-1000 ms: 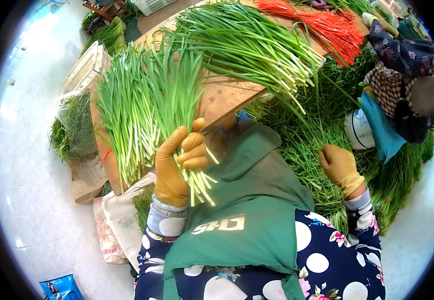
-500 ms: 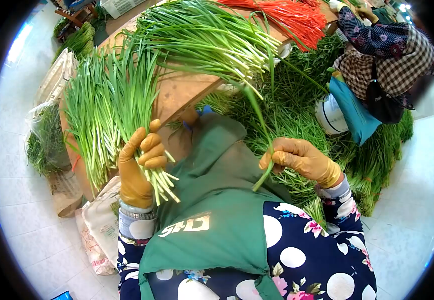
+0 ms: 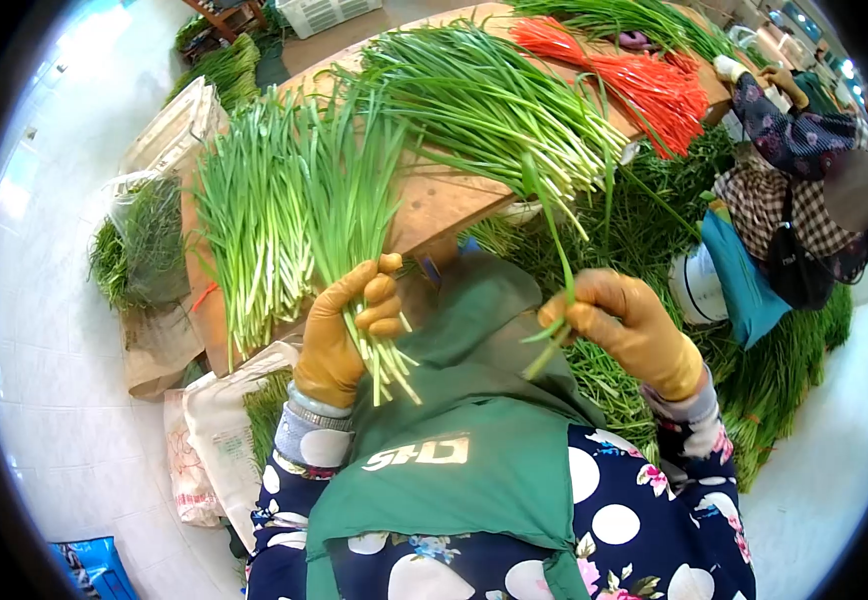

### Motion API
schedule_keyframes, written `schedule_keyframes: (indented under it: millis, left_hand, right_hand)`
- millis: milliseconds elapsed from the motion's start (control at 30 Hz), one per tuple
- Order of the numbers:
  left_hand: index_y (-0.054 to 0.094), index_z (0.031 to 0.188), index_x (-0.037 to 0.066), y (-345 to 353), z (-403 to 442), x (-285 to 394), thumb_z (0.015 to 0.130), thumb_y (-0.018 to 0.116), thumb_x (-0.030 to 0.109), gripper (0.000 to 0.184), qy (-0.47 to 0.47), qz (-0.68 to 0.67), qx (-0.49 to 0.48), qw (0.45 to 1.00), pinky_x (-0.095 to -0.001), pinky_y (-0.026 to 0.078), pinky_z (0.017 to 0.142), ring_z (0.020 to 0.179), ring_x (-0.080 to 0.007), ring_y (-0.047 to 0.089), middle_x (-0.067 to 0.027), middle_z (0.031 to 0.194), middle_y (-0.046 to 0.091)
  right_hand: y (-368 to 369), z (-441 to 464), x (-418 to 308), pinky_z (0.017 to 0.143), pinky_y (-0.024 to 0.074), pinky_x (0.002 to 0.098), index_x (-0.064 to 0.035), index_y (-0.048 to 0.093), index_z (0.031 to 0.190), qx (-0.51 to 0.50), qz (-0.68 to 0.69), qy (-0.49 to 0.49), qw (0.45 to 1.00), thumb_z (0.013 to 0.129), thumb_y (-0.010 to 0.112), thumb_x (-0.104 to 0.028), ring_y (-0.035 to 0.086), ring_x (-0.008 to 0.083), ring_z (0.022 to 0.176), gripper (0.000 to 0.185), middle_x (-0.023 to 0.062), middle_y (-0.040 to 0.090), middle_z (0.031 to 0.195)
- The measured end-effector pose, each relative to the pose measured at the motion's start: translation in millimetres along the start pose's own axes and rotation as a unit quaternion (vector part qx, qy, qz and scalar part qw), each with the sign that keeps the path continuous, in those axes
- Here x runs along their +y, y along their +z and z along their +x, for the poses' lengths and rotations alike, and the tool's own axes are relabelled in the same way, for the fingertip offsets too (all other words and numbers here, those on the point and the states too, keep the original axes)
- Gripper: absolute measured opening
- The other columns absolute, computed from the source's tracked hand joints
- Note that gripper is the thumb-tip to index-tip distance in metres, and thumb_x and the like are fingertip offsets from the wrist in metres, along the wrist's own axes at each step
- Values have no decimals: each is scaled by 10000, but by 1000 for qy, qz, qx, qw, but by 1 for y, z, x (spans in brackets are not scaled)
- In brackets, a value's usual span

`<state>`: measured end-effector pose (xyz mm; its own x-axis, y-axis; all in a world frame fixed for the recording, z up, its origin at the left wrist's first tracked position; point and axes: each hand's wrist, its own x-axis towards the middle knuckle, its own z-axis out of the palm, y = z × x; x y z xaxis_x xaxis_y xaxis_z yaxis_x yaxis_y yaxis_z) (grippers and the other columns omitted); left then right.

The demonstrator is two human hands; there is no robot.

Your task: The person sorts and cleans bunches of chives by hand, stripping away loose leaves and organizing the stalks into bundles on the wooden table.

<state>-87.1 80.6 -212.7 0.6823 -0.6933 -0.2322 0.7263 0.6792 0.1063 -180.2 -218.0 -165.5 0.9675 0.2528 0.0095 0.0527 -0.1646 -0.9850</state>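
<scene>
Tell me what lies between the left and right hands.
The head view shows the green apron there, with stalks held in the left hand and a strand in the right hand at either side.

The surface (image 3: pixel 444 205) is warm brown. Beside its near edge, my left hand (image 3: pixel 339 335) and right hand (image 3: pixel 634 325) are both gloved in mustard tan; the bunch (image 3: pixel 359 205) in my left hand fades from fresh green to whitish ends, and the blade (image 3: pixel 560 246) in my right is plain green. On the surface, the strips (image 3: pixel 649 95) are bright orange-red. Nearer me than the surface, my apron (image 3: pixel 474 430) is dark green with whitish lettering, my top (image 3: pixel 616 487) navy with white dots and pink flowers. Right of the surface, a bag (image 3: pixel 739 280) is teal, a co-worker's garment (image 3: pixel 809 215) brown-and-cream checked.
</scene>
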Motion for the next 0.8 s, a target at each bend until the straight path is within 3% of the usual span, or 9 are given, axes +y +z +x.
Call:
schedule_keyframes:
  millis: [33,167,233,267,367,467,533,633,800]
  left_hand:
    - [476,1187,-77,0,-1,3,1001,434,146,293,7,0,-1,1000,-246,360,510,535,-88,384,-22,724,436]
    - [471,1162,-90,3,-3,14,1012,404,163,302,-42,-70,-90,993,-248,372,495,515,-87,381,-7,658,395]
    - [470,1143,-86,7,-3,14,1015,400,186,309,-62,-107,-114,986,-245,383,486,505,-87,384,3,622,372]
    - [470,1143,-86,7,-2,15,1015,400,186,309,-67,-104,-111,986,-245,383,486,505,-87,384,3,622,372]
    - [479,1099,-77,8,1,13,1016,397,187,288,-76,-93,-99,988,-242,382,471,491,-85,378,3,627,376]
    - [482,1088,-75,16,2,5,1017,397,188,285,-49,-80,-91,991,-234,379,469,490,-80,374,2,630,380]
    - [491,1092,-76,18,3,2,1015,407,192,291,-41,-73,-90,992,-229,379,467,485,-78,373,0,631,385]
    - [491,1116,-78,15,2,5,1011,417,184,292,-40,-61,-101,992,-226,387,472,486,-81,388,-2,631,393]
    - [484,1118,-60,38,-10,13,1025,388,197,290,-13,-13,-112,994,-230,400,490,510,-74,410,1,638,392]
  right_hand:
    - [-9,-3,5,646,481,299,-10,659,971,3,-166,-78,983,901,627,-170,606,204,710,178,77,621,797]
    - [-42,-58,66,654,504,365,-54,665,939,24,-525,116,843,910,567,-241,644,299,770,214,127,650,821]
    - [-53,-83,128,650,502,417,-73,664,925,-77,-607,470,636,895,561,-313,632,338,755,263,138,634,767]
    - [-45,-79,120,650,502,417,-73,664,925,-75,-602,473,639,895,561,-313,632,338,755,263,138,634,767]
    - [3,-30,69,634,491,467,-59,635,869,-78,-483,148,859,886,564,-350,628,377,755,300,176,641,790]
    - [57,46,44,650,505,434,-31,631,884,34,-257,-122,958,922,546,-367,633,342,722,348,159,643,793]
    - [86,86,35,622,502,339,-24,641,931,-116,156,104,975,944,545,-360,616,208,677,350,70,622,759]
    - [104,116,59,604,470,250,-18,643,954,-183,334,135,915,958,543,-323,558,102,677,321,8,583,750]
    - [61,80,54,625,444,229,-19,645,950,-149,296,104,938,963,530,-261,539,102,678,269,15,581,754]
